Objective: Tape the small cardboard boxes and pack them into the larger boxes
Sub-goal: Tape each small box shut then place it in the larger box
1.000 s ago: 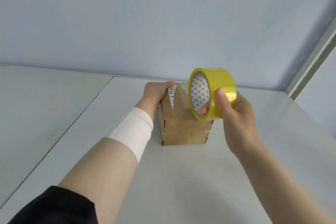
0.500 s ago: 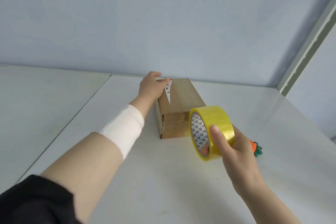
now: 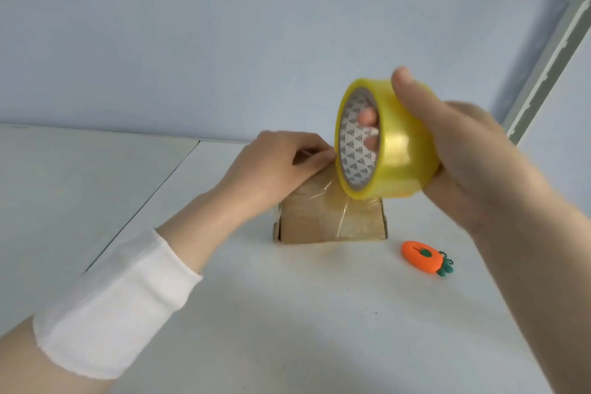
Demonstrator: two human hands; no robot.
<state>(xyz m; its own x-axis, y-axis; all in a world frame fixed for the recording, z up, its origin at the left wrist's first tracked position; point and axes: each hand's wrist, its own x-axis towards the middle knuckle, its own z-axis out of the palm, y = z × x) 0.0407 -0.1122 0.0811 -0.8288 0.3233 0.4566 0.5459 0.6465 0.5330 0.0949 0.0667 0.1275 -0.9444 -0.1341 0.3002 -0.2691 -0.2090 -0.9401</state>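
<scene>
A small brown cardboard box (image 3: 307,224) lies on the white table, its near end facing me, with clear tape stretched over it. My left hand (image 3: 275,166) rests on the box's top, its fingertips pressing the tape down near the roll. My right hand (image 3: 463,153) grips a yellow roll of clear tape (image 3: 383,141) just above the box, thumb over the rim and fingers through the core. A strip of tape runs from the roll down to the box's near face.
An orange carrot-shaped cutter (image 3: 423,257) lies on the table (image 3: 287,313) right of the box. A seam (image 3: 140,208) divides this table from another on the left. A blue wall stands behind, with a metal frame post (image 3: 550,51) at the right.
My right hand has lifted the tape roll from low in front of the box to above it. My left hand has slid from the box's far left corner onto its top.
</scene>
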